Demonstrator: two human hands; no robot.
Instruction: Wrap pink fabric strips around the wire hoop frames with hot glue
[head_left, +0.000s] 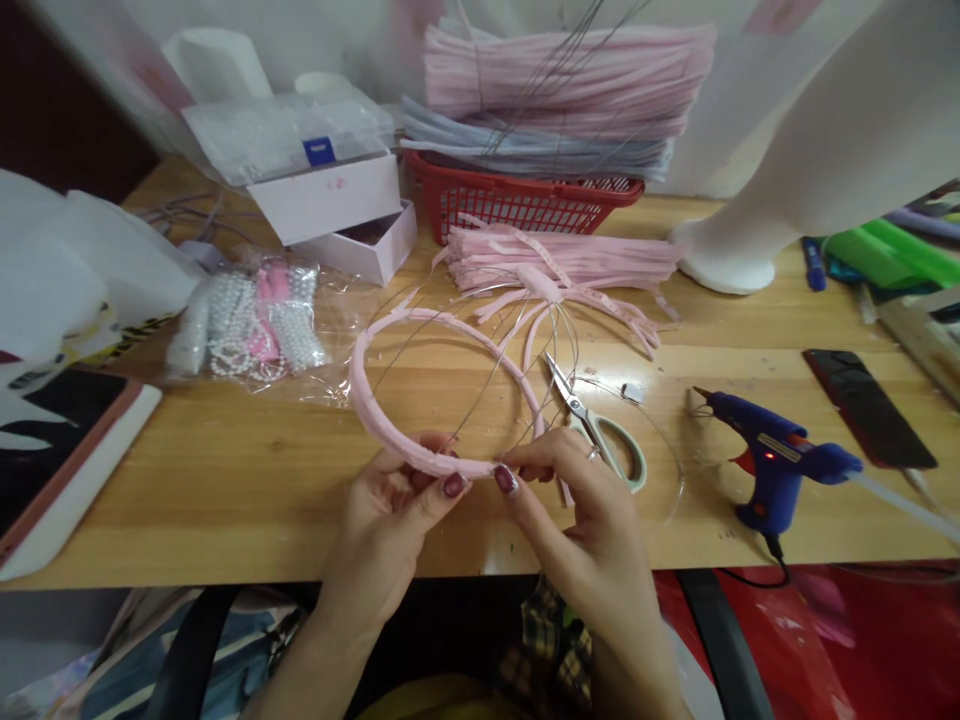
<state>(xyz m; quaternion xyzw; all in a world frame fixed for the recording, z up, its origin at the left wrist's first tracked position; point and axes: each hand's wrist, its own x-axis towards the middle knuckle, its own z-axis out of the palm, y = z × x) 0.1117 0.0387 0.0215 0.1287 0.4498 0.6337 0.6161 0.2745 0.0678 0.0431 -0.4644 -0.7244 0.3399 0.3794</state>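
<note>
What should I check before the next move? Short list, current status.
1. Left hand supporting the pink ring: ok, thumb and fingers on its near edge.
2. Right hand at the ring: ok, thumb and fingertips at its near right; firmness cannot tell.
3. Ring's opening free of wires: not ok, thin ones cross it in view.
4. Scissors not touching the right hand: cannot tell, they overlap in view.
5. Glue gun at temperature: cannot tell; red light lit.
</note>
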